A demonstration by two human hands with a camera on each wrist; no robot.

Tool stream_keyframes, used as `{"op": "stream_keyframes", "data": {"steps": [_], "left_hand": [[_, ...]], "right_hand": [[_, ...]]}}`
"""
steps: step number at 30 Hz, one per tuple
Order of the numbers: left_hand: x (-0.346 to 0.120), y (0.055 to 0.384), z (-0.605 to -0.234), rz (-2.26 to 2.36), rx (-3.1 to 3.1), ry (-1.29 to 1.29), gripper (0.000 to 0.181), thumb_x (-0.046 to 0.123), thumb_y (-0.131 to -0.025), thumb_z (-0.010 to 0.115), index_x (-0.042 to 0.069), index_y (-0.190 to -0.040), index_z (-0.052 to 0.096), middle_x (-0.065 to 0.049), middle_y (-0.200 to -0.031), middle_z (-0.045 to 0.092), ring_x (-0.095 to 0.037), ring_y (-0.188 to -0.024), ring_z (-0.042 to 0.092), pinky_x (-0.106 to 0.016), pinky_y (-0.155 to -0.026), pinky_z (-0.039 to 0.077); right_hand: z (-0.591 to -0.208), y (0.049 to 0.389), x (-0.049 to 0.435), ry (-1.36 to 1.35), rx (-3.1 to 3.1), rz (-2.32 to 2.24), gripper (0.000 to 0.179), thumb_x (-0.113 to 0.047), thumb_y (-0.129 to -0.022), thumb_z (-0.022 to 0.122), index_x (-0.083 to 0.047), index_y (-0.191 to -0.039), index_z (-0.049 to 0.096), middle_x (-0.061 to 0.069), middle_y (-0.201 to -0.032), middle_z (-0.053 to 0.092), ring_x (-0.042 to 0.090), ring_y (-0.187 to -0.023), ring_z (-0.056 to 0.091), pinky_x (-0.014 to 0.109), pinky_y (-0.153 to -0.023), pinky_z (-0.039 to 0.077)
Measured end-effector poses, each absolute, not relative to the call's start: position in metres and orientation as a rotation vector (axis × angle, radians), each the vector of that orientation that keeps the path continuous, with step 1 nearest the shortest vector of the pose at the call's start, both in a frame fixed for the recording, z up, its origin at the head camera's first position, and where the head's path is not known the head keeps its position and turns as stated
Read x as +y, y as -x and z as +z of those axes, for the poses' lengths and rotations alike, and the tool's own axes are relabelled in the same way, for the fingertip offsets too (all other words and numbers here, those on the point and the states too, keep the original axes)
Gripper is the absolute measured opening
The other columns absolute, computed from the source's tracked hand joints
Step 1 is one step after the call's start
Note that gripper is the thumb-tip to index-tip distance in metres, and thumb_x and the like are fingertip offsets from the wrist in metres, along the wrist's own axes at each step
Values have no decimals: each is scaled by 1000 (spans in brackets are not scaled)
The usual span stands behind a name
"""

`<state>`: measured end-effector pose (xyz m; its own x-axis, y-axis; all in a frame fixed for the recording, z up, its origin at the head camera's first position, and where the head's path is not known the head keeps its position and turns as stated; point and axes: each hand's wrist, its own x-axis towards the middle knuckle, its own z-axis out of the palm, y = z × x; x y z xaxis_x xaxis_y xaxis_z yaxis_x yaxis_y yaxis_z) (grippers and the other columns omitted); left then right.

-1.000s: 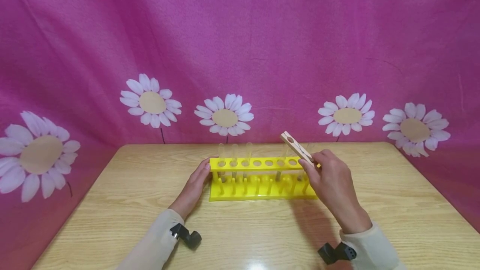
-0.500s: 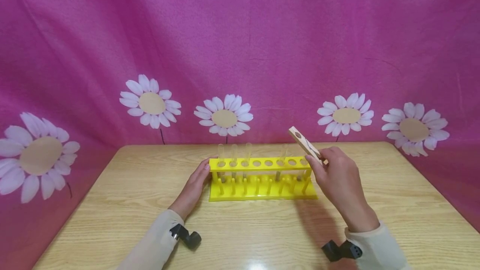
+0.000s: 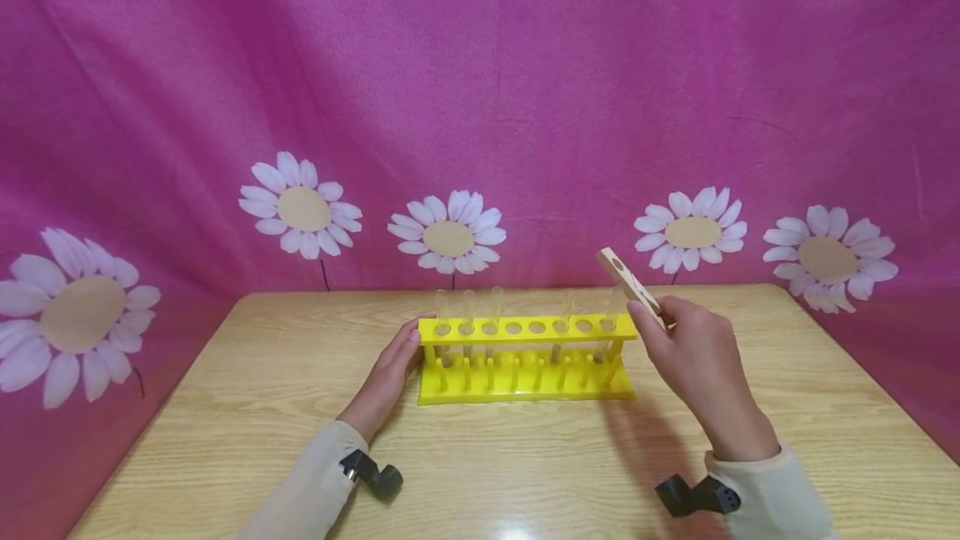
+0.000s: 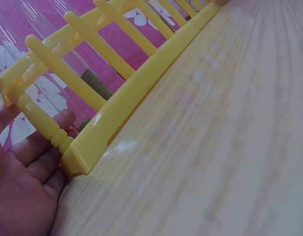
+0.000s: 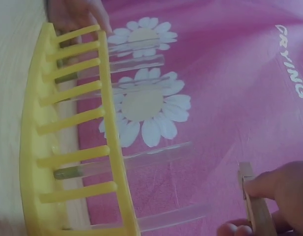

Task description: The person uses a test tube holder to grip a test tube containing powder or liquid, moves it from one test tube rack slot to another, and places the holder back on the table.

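A yellow test tube rack [image 3: 525, 337] stands upright on the table. My left hand [image 3: 386, 373] holds its left end; in the left wrist view the fingers [image 4: 36, 150] reach round behind the end post. Several clear test tubes [image 5: 156, 156] stand in the rack, some with dark greenish matter at the bottom. My right hand [image 3: 697, 365] grips a wooden test tube clamp [image 3: 628, 282] above the rack's right end, tilted with its tip up and left. In the head view the rightmost tube [image 3: 611, 307] stands close behind the clamp. I see no tube in the clamp's tip.
The wood-grain table [image 3: 510, 457] extends around the rack on all sides. A pink cloth with printed daisies [image 3: 448, 236] hangs at the back and sides. Wrist cameras [image 3: 386, 482] are strapped to both sleeves.
My right hand has moved right and slightly away from the rack with the clamp, uncovering the rightmost hole and its tube. The left hand and the rack have stayed in place.
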<state>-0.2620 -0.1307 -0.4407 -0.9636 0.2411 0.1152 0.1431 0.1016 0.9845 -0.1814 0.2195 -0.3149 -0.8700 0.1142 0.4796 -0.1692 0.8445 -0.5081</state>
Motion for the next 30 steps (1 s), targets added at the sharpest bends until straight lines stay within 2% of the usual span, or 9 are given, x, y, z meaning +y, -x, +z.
{"op": "stream_keyframes", "data": {"steps": [5,10,14,22,30], "left_hand": [[-131,263,-441,2018,2275,-393,53,45,-105,31,15,-149,36,-1,-153,33,-20,-143,25,-42,-118,20],[-131,262,-441,2011,2280,-378,54,48,-104,31,17,-148,36,1,-152,34,-18,-143,25,-41,-118,20],[-130,261,-441,2014,2278,-377,53,48,-104,31,18,-148,37,4,-151,35,-16,-142,27,-39,-118,21],[-130,261,-441,2022,2272,-376,51,46,-104,32,20,-147,38,4,-151,36,-16,-142,27,-40,-118,20],[-130,262,-440,2014,2275,-396,55,48,-104,32,17,-149,35,2,-152,34,-18,-142,27,-40,-118,21]], "right_hand": [[-313,181,223,18,-2514,798,40,-35,-97,56,2,-113,61,11,-72,58,22,-55,46,29,-40,42],[-311,181,228,70,-2514,810,42,-32,-100,52,5,-121,52,16,-81,63,23,-59,49,28,-42,44],[-311,181,233,103,-2523,823,40,-30,-100,51,4,-120,51,18,-85,64,24,-61,50,27,-42,45],[-312,185,240,159,-2514,740,32,-25,-95,60,4,-107,63,21,-91,60,29,-72,50,30,-50,41],[-314,189,246,214,-2535,725,32,-24,-94,62,6,-107,64,16,-79,59,28,-67,48,33,-53,37]]}}
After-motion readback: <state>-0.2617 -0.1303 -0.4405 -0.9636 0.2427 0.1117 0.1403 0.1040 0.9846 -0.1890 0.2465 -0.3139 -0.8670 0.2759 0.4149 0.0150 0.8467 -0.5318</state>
